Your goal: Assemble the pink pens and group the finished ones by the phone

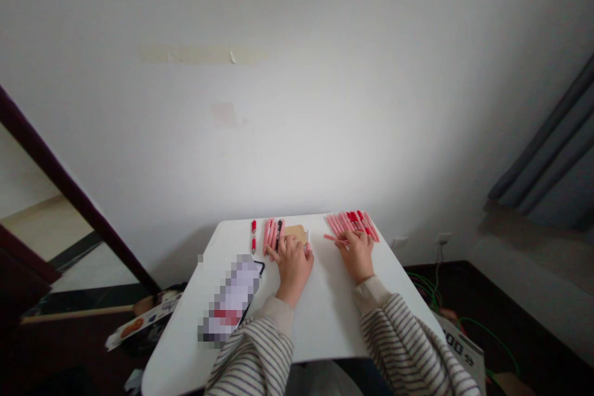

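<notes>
My left hand rests on the white table, fingers curled over the near ends of a small row of pink and black pens and the edge of a tan card. A red pen lies apart at the row's left. My right hand lies with fingers stretched toward a larger group of pink and red pens at the table's far right, its fingertips touching a single pink pen lying crosswise. What the left fingers hold, if anything, is hidden.
A phone with a blurred screen lies at the table's left. The table stands against a white wall. Grey curtain hangs at the right, green cables and a bag on the dark floor, a printed box below left.
</notes>
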Demonstrator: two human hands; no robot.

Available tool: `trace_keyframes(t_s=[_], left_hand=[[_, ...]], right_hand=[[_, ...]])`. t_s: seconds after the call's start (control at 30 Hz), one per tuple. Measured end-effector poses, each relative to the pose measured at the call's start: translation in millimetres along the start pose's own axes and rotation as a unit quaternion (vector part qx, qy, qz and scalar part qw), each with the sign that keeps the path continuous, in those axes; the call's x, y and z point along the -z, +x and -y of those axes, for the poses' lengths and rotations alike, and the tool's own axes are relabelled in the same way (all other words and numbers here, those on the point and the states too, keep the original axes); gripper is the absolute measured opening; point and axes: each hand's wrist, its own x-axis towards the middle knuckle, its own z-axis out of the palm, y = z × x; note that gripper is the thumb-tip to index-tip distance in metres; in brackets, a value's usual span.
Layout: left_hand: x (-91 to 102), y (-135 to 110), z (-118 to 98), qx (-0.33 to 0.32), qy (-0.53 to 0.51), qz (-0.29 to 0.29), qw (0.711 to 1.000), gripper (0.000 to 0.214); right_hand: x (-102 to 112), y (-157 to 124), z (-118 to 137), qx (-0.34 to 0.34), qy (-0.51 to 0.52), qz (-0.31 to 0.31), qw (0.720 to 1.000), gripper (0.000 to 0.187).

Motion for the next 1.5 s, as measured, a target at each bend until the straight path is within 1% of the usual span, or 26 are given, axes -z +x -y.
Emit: trace_keyframes(t_s=[0.2,0.37,0.53,0.67,0.9,1.13,1.33,1.5], left_hand=[[-7.1,8,-6,0.016,0.004,0.006,1.0,0.028],[-12.5,9,-6,0.019,0.006,-0.004,1.0,0.031],[-13.7,9,-5,0.031,0.006,-0.008,0.999,0.034],[-11.2,10,-6,0.036,-0.005,0.0,0.999,0.027],[-9.6,13,-8,-0.001,-0.094,0.03,0.995,0.016],[-15.2,12,-9,-0.007,-0.105,0.036,0.994,0.006],[-15.1,14,-9,-0.007,-0.108,0.043,0.993,0.005],[-13.1,14,-10,0.001,-0.1,0.04,0.994,0.003]], right_hand=[[3,0,4,-0.013,0.007,0.005,1.0,0.005],[4,0,6,-0.014,0.008,0.004,1.0,0.006],[3,0,4,-0.007,0.007,0.012,1.0,0.007],[4,1,3,0.004,0.019,0.025,1.0,0.009],[7,2,3,0.028,0.032,0.056,0.998,0.009],[11,1,4,0.047,0.034,0.087,0.995,0.009],[10,1,2,0.041,0.024,0.086,0.995,0.009],[7,3,-4,0.009,0.018,0.058,0.998,0.011]])
